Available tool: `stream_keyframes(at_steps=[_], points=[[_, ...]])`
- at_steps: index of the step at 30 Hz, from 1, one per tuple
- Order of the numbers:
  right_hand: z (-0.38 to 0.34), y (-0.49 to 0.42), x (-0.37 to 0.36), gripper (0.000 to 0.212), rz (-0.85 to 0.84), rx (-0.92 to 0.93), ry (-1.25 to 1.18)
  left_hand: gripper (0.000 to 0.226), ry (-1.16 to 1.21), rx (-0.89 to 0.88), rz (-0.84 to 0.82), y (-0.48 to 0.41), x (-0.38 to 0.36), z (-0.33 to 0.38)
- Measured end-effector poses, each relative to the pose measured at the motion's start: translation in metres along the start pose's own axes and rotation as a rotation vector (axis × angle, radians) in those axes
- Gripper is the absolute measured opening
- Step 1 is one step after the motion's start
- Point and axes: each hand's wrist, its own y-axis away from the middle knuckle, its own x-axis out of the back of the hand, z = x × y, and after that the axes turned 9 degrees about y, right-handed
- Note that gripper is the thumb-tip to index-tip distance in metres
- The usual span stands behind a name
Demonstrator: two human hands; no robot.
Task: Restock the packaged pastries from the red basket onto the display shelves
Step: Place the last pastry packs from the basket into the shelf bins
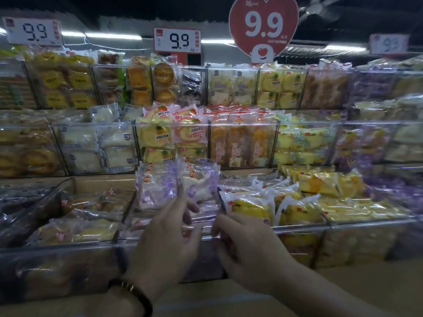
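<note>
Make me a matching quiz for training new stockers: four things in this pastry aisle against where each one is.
Things:
1. purple-printed clear pastry packets
2. yellow cakes in white-edged wrappers
3. red heart-shaped price sign
4. dark beaded bracelet

Places:
A. highest in view
B. on the left wrist
C. held up by the left hand
D. lying in the clear plastic bin, right of the held packets

Pairs: 1-C, 2-D, 3-A, 4-B.
</note>
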Motion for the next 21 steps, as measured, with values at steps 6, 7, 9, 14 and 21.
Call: stream_keyframes(at_steps=[6,7,9,14,21], points=[[0.037,0.125,-0.013,0.014,-0.266,-0.257,-0.162,0.032,0.313,0.051,-0.368,0.084,-0.091,0.031],[0.046,0.144,-0.017,0.014,-0.365,-0.350,-0.178,0.035,0.330,0.113,-0.478,0.095,-0.108,0.029],[0.065,0.181,-0.026,0.015,-0.537,-0.505,-0.162,0.029,0.316,0.182,-0.645,0.115,-0.143,0.021],[0.103,0.273,-0.065,0.016,-0.765,-0.841,-0.201,0.021,0.232,0.390,-1.064,0.142,-0.217,0.006],[0.130,0.381,-0.155,0.031,-1.212,-1.161,-0.311,0.025,0.000,0.360,-1.364,0.175,-0.281,-0.029]])
